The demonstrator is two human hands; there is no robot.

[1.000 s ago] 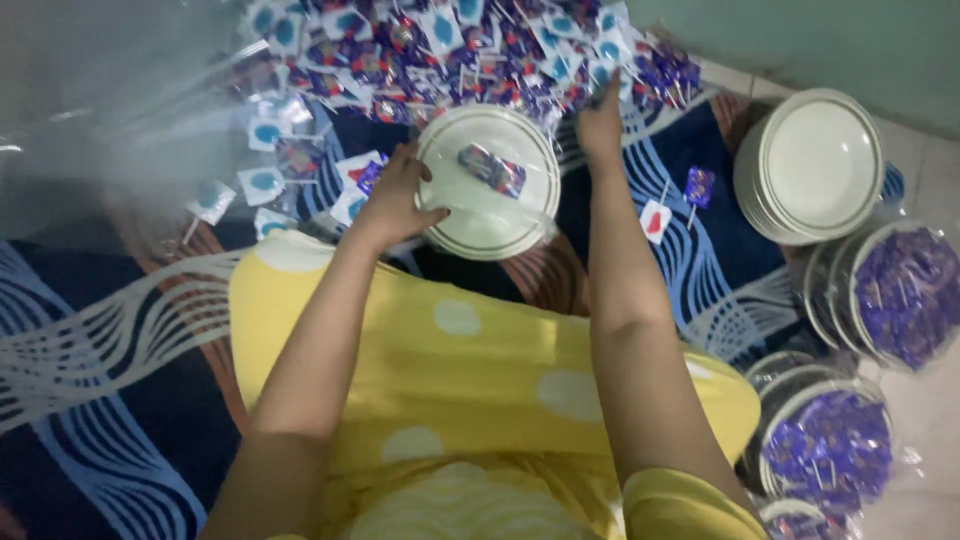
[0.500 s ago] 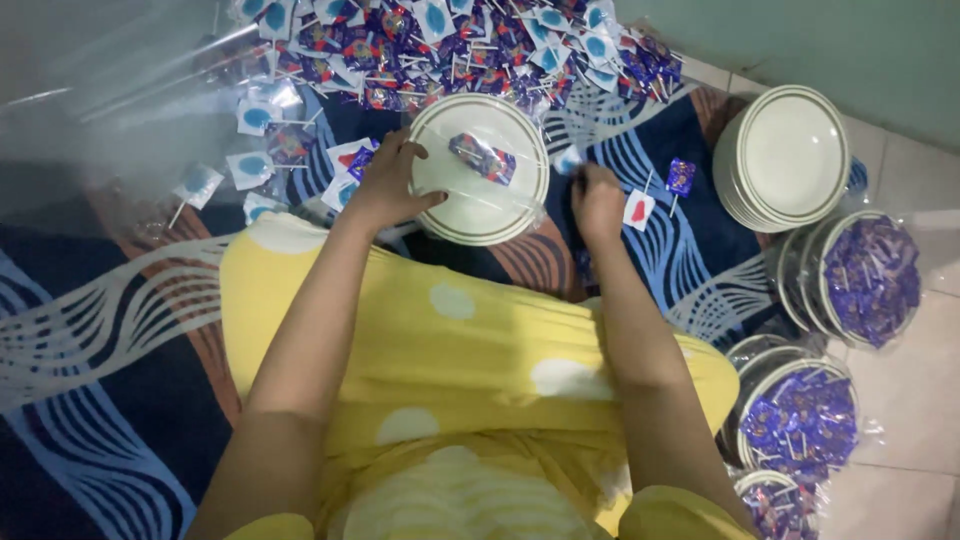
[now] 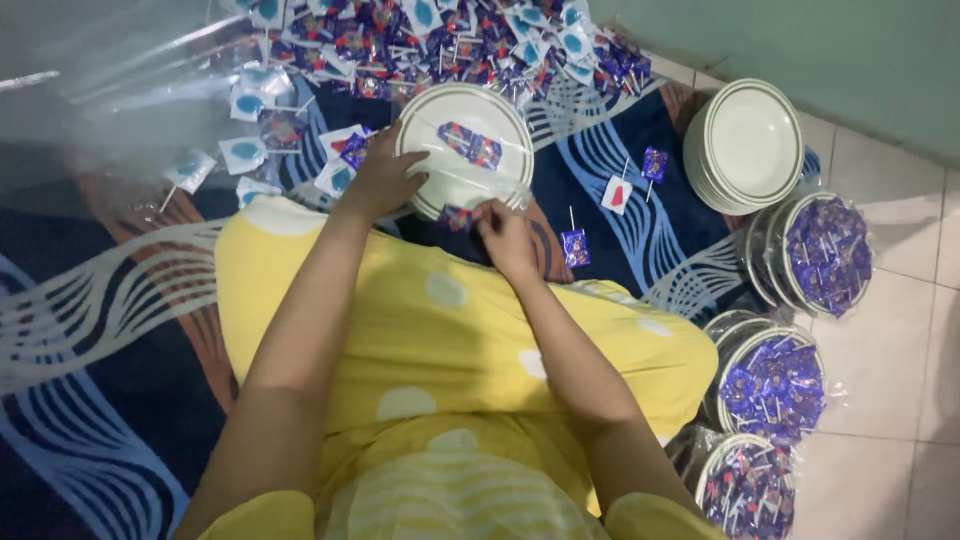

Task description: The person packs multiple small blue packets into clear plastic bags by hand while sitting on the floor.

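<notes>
A white plate (image 3: 497, 116) wrapped in clear plastic sits in front of me on a blue patterned mat (image 3: 100, 330). One purple candy packet (image 3: 470, 144) lies on it. My left hand (image 3: 384, 177) grips the plate's left rim. At the plate's near edge my right hand (image 3: 503, 233) pinches a small purple wrapped candy (image 3: 457, 217). A big heap of purple and white wrapped lollipops (image 3: 440, 40) lies beyond the plate.
A stack of empty white plates (image 3: 745, 145) stands at the right. Three plastic-wrapped plates full of purple candies (image 3: 822, 252) (image 3: 773, 385) (image 3: 748, 490) line the tiled floor at right. Loose lollipops (image 3: 617, 194) lie on the mat. Clear plastic sheeting (image 3: 100, 90) covers the upper left.
My right hand came back from the candy heap to the plate's near edge, holding a candy. A purple lollipop now lies on the mat beside it. My left hand stayed on the plate.
</notes>
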